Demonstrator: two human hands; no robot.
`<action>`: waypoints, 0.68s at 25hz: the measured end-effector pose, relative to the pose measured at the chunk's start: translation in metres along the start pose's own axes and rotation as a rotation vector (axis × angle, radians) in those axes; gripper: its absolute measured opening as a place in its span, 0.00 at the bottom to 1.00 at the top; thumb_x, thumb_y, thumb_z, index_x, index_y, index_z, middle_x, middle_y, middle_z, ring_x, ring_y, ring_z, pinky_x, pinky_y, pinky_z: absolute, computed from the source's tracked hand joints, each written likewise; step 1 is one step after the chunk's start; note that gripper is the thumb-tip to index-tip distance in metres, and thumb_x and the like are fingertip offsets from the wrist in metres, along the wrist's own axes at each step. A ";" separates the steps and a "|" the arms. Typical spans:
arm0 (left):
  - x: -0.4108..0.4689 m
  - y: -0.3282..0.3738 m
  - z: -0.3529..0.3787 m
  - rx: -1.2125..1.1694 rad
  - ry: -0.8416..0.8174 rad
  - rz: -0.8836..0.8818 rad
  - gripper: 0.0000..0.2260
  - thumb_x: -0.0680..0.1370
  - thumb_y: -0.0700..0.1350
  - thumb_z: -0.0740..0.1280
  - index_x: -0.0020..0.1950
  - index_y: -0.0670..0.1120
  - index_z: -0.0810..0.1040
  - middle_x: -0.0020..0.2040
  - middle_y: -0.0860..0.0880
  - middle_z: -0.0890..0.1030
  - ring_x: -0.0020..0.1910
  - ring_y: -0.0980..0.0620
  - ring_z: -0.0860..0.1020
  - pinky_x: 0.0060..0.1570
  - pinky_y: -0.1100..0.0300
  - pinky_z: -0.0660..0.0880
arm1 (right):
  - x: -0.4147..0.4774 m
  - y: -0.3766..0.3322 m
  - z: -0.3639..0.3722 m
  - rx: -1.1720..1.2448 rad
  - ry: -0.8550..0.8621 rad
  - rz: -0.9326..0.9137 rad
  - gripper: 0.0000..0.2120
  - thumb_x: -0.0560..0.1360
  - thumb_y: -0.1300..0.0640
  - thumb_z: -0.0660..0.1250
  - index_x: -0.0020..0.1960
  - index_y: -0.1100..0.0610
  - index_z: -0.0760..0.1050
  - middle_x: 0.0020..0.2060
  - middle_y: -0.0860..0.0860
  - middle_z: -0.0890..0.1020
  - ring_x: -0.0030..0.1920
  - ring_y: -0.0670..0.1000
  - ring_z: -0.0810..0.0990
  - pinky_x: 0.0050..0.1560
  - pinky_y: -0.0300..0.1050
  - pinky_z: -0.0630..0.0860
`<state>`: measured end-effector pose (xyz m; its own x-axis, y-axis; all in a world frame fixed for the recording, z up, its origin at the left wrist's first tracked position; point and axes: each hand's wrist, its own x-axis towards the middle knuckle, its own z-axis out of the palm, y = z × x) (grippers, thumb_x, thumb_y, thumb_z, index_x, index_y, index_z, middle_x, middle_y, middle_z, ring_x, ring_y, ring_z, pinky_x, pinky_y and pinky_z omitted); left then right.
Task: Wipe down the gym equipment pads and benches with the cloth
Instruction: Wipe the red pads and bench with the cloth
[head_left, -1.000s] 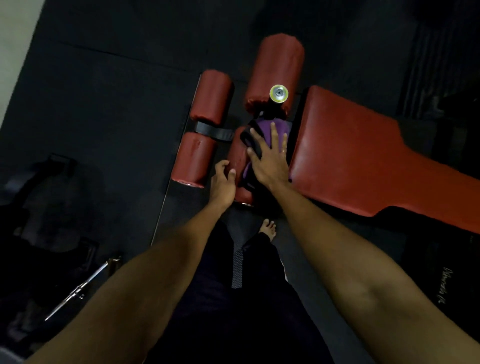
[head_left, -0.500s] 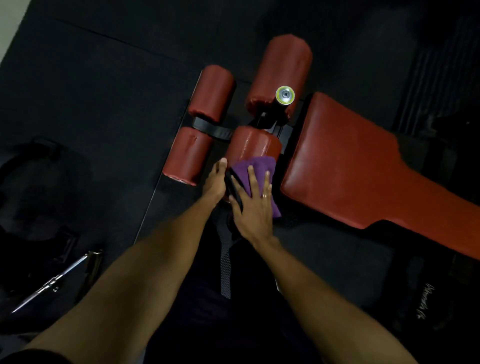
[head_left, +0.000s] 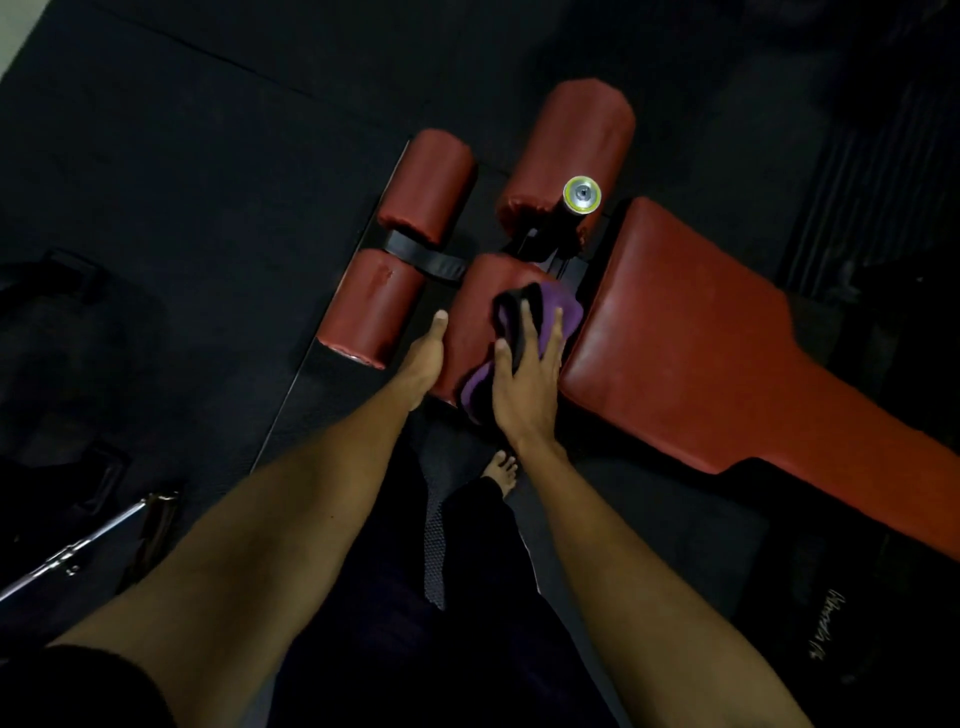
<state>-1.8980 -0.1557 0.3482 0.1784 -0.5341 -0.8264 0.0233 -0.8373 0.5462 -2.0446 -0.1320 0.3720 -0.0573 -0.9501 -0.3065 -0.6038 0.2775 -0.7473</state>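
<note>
The right hand (head_left: 524, 379), fingers spread flat, presses the purple cloth (head_left: 561, 314) onto the near roller pad (head_left: 475, 312). The left hand (head_left: 423, 358), fingers straight, steadies the pad at 9 o'clock. Probably mid-task: the seat pad (head_left: 701, 338) at 3 o'clock and the far rollers (head_left: 569, 140) towards 12 look still unwiped.

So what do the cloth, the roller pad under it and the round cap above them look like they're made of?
The cloth looks like soft purple fabric, perhaps microfibre or terry: matte and bunched in folds. The roller pad seems to be padding under red vinyl or leatherette: smooth, with a dull sheen. The cap looks like polished metal: it glints brightly.
</note>
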 end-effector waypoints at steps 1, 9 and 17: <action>-0.002 0.001 0.002 0.007 0.005 -0.011 0.28 0.83 0.67 0.50 0.67 0.50 0.78 0.58 0.46 0.82 0.57 0.45 0.80 0.64 0.50 0.75 | -0.019 0.006 -0.003 0.023 -0.025 0.020 0.27 0.85 0.43 0.56 0.82 0.36 0.51 0.81 0.39 0.38 0.83 0.54 0.43 0.73 0.68 0.67; -0.013 -0.004 0.020 0.115 0.261 0.005 0.26 0.86 0.58 0.47 0.76 0.45 0.70 0.73 0.39 0.72 0.71 0.38 0.71 0.70 0.49 0.66 | -0.024 0.011 -0.001 -0.397 -0.112 -0.444 0.26 0.81 0.50 0.59 0.79 0.46 0.66 0.83 0.50 0.54 0.82 0.62 0.40 0.78 0.72 0.49; 0.011 0.006 -0.005 -0.052 -0.115 -0.086 0.28 0.85 0.63 0.49 0.69 0.45 0.77 0.60 0.44 0.82 0.59 0.45 0.81 0.65 0.50 0.75 | 0.050 -0.004 -0.019 -0.192 -0.080 -0.146 0.26 0.83 0.44 0.57 0.81 0.40 0.60 0.83 0.47 0.45 0.82 0.59 0.40 0.81 0.62 0.47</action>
<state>-1.8907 -0.1661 0.3431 0.0601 -0.4726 -0.8792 0.0854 -0.8752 0.4762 -2.0600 -0.1838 0.3708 0.1000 -0.9617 -0.2550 -0.7414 0.0989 -0.6637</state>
